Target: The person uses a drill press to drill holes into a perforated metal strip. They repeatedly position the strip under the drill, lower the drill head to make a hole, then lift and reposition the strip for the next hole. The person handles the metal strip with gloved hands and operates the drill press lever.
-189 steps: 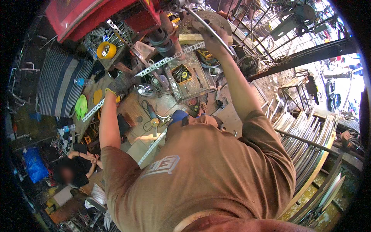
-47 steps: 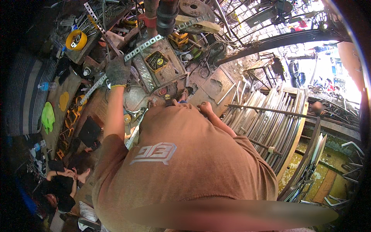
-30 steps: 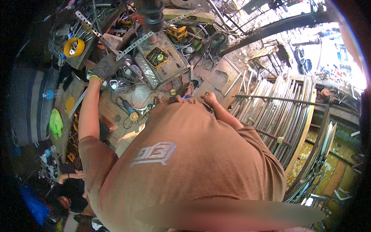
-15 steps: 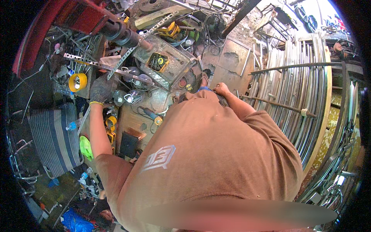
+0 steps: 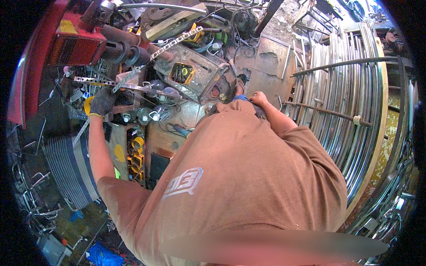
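Left hand (image 5: 103, 102) has a dark knit glove with a yellow cuff, fingers wrapped around a long metal strip (image 5: 128, 79) punched with a row of holes. The strip sticks out both sides of the glove and slants past the far left corner of the metal surface (image 5: 203, 63), right by the spindle (image 5: 128, 53) of a red machine (image 5: 77, 49). Can't tell if it actually touches there. A second flat bar (image 5: 148, 90) crosses it just beside the glove. Right hand (image 5: 258, 98) is bare, fingers curled in at the waist, can't tell if it's gripping anything. Yellow-edged tray (image 5: 192, 72) sits in from the surface's edges, and a rack of metal rods (image 5: 330, 88) is off to the right.
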Available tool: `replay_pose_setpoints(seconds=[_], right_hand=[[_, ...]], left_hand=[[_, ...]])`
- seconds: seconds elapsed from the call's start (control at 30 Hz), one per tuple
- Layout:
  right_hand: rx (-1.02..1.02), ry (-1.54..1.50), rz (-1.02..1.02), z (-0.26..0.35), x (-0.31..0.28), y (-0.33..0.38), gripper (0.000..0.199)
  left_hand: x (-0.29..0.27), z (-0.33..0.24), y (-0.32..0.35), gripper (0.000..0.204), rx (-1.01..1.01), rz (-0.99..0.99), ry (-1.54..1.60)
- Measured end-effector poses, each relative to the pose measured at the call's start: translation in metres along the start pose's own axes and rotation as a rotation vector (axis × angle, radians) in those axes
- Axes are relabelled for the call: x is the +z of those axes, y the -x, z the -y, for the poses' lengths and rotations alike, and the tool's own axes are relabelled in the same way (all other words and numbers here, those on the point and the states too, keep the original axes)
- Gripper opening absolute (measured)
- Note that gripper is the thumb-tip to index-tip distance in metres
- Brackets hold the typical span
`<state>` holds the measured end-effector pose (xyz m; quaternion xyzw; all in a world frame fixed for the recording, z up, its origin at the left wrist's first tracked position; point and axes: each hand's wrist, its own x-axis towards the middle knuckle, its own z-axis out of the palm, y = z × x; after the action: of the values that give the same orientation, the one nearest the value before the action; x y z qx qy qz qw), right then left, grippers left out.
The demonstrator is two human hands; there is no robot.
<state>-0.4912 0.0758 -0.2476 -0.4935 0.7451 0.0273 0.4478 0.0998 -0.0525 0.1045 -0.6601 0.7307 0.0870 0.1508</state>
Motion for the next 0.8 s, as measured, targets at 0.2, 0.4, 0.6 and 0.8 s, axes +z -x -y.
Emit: replay_pose_setpoints(seconds=[0.2,0.4,0.6,0.8], right_hand=[[0.096,-0.030,-0.030,-0.014,0.011,-0.005,0.067],[0.083,-0.021,-0.041,-0.018,0.018,-0.020,0.068],[0.101,-0.021,0.058,-0.017,0.013,-0.025,0.065],[0.145,-0.075,-0.033,-0.018,0.007,-0.012,0.061]], left_hand=[[-0.009,0.024,0.014,0.037,-0.001,0.197,0.418],[0.005,0.067,-0.013,0.033,0.513,0.078,0.002],[0.004,0.071,-0.024,0.033,0.201,0.105,-0.021],[0.013,0.058,-0.031,0.033,0.192,0.174,0.053]])
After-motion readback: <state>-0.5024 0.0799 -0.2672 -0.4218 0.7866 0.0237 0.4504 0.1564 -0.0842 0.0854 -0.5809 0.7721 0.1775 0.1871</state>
